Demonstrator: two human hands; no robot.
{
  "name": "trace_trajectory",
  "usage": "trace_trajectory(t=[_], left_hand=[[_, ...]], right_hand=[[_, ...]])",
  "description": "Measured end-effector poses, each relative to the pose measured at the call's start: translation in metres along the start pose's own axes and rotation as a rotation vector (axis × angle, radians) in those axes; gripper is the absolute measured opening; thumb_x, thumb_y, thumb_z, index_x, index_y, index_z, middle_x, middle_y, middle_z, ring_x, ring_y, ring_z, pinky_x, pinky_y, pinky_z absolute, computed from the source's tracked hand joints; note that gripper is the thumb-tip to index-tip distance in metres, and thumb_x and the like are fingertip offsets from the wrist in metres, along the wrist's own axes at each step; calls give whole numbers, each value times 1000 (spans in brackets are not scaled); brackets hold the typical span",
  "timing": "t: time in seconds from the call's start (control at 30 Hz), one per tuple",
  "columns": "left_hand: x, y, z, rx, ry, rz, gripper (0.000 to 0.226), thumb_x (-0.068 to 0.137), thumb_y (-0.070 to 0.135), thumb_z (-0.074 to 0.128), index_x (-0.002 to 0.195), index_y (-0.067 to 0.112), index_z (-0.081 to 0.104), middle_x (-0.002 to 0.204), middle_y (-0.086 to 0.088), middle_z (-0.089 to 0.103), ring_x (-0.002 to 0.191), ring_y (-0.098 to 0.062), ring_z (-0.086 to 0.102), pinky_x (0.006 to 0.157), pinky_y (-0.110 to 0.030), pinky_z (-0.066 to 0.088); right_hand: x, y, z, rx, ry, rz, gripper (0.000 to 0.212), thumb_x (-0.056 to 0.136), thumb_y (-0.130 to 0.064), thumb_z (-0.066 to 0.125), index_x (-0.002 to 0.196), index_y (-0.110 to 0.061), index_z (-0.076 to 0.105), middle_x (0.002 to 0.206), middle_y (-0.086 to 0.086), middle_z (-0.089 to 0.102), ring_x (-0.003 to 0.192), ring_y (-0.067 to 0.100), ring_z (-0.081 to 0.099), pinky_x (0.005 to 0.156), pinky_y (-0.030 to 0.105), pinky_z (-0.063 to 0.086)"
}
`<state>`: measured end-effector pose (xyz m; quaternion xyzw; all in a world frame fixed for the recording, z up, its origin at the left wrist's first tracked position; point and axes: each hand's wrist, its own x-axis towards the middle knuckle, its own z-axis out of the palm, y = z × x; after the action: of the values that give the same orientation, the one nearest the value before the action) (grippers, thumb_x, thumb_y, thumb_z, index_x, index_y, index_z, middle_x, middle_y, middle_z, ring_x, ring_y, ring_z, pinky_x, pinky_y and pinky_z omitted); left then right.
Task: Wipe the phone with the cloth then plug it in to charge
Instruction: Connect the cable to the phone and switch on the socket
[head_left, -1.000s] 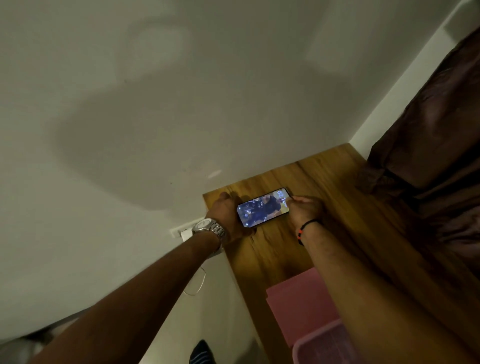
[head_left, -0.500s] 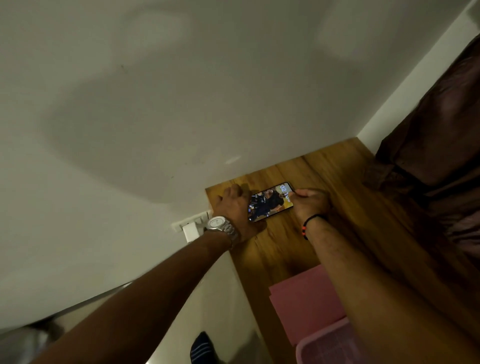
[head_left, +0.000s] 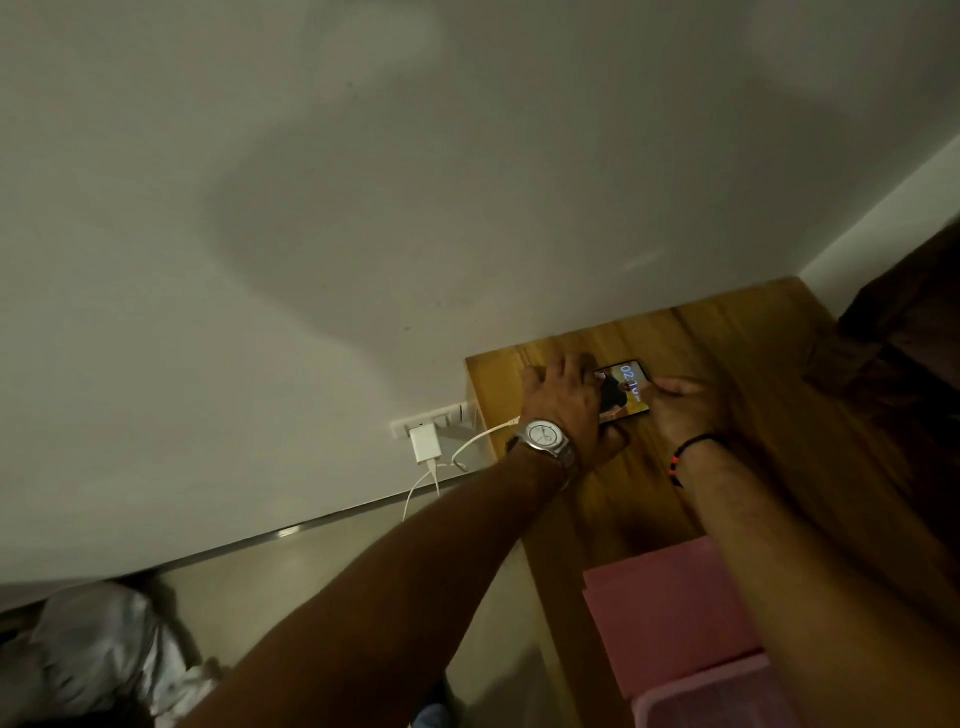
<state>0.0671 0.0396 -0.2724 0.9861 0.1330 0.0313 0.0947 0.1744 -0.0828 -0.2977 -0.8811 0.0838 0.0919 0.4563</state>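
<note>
A: Where is the phone?
B: On the far end of the wooden table, close to the wall, screen lit and facing up.

A: And the hands?
B: The left hand lies over the phone's left end, fingers spread and slightly curled; whether they clasp the phone I cannot tell. The right hand touches the right end, fingers pressed together along its edge.

A: Is a cable in view?
B: A white cable runs from a white charger in the wall socket toward the left wrist, which wears a watch. Its end is hidden.

A: Anything nearer?
B: A pink cloth on the table, beside a pink basket.
</note>
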Motion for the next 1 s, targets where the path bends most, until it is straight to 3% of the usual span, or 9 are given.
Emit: trace_trajectory(t=[0.17, 0.33, 0.67, 0.77, 0.87, 1.0], left_hand=[[-1, 2, 3, -10, 5, 0, 81, 69, 67, 58, 128, 12, 63, 132, -10, 53, 113, -32, 49, 89, -47, 38], [-2, -6, 3, -12, 3, 7, 85, 71, 68, 53, 132, 10, 57, 134, -13, 52, 117, -34, 48, 92, -50, 39], [-4, -25, 2, -60, -22, 22, 94, 68, 78, 52, 137, 14, 52, 133, -12, 51, 119, -34, 48, 97, -50, 40], [-11, -42, 0, -68, -2, 10, 95, 64, 82, 52, 135, 18, 53, 129, -8, 53, 116, -31, 50, 94, -48, 40], [-21, -62, -3, -44, -33, 8, 100, 62, 88, 50, 135, 20, 52, 129, -7, 53, 118, -30, 49, 98, -48, 40], [-40, -84, -8, -95, -29, -48, 99, 61, 91, 49, 132, 22, 53, 127, -3, 52, 116, -26, 49, 96, -46, 43]], right_hand=[[-3, -2, -2, 28, -3, 1, 33, 83, -19, 80, 112, -5, 76, 111, 14, 76, 105, 26, 71, 95, 34, 55], [-7, -6, -4, 37, 2, 6, 33, 85, -18, 79, 114, -4, 75, 113, 13, 76, 103, 24, 70, 85, 24, 48], [-18, -11, -11, 118, -20, 48, 34, 87, -23, 78, 117, -8, 73, 111, 8, 74, 94, 15, 65, 82, 25, 49], [-22, -11, -15, 134, -33, 51, 37, 88, -23, 77, 121, -8, 71, 114, 7, 72, 99, 17, 65, 87, 29, 52], [-24, -9, -18, 186, -49, 75, 38, 89, -20, 76, 124, -6, 69, 116, 10, 73, 107, 24, 69, 97, 42, 57], [-26, -7, -20, 190, -66, 84, 35, 91, -19, 73, 124, -9, 68, 117, 9, 72, 109, 25, 69, 97, 47, 58]])
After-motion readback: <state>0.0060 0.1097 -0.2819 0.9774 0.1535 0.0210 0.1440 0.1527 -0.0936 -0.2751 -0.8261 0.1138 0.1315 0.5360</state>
